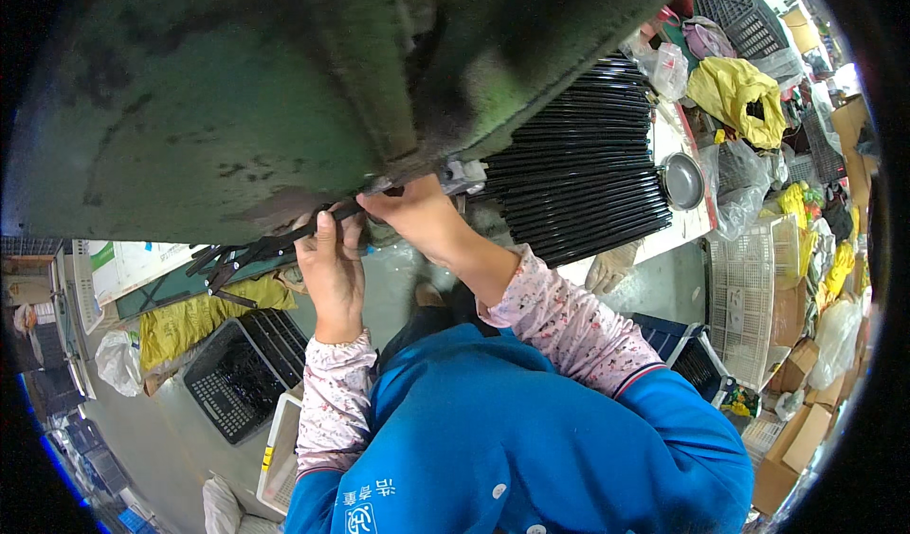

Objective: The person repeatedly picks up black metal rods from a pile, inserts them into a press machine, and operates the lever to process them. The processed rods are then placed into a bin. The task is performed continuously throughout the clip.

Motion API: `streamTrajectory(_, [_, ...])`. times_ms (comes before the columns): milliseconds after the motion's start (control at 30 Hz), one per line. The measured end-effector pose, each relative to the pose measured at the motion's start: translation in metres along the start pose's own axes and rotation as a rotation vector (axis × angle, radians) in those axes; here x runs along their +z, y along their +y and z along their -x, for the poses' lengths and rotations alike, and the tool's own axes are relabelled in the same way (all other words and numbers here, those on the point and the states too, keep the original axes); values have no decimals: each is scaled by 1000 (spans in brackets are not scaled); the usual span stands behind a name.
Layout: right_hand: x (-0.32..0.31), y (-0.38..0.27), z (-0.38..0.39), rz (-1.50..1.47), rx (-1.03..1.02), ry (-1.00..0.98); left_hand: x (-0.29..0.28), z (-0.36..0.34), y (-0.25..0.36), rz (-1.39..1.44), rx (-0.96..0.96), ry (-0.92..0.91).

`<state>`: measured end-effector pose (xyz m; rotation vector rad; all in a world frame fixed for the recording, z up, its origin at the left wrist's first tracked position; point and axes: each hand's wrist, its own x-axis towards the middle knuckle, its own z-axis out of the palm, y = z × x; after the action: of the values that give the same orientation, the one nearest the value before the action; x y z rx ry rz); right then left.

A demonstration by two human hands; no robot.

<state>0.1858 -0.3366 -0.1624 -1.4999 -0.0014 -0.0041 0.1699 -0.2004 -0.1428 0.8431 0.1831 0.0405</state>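
Observation:
A large worn green machine body [227, 108] fills the view above my hands. My left hand [332, 273] is closed, thumb and fingers pinching a flat black strip [275, 243] just under the machine's lower edge. To its right my right hand [417, 219] reaches up to that edge with fingers bent together; its fingertips are partly hidden, and what they hold cannot be made out. Beside the right wrist is a grey metal fixture [464, 176]. More dark strips [223, 271] lie loosely left of my left hand. On the right, many glossy black rods [578, 169] lie side by side.
A round metal dish [682, 181] sits by the rods' right ends. A black crate [248, 373] and a white crate [281, 453] stand low left. At right are a white plastic basket [751, 292], a yellow bag [737, 98] and cardboard boxes [794, 449].

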Motion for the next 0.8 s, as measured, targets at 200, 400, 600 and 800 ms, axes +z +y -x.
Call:
streamTrajectory(200, [-100,58,10,1078,-298,177,-20,0,-7,34,-25,1])
streamTrajectory(400, [-151,100,8,1515,-347,30,-23,11,-19,62,-132,-26])
streamTrajectory(600, [-19,-25,46,1105,-736,-270,-17,56,-77,-818,154,-287])
streamTrajectory(800, [-49,-43,36,1026,-657,-119,0,45,-7,-386,53,-31])
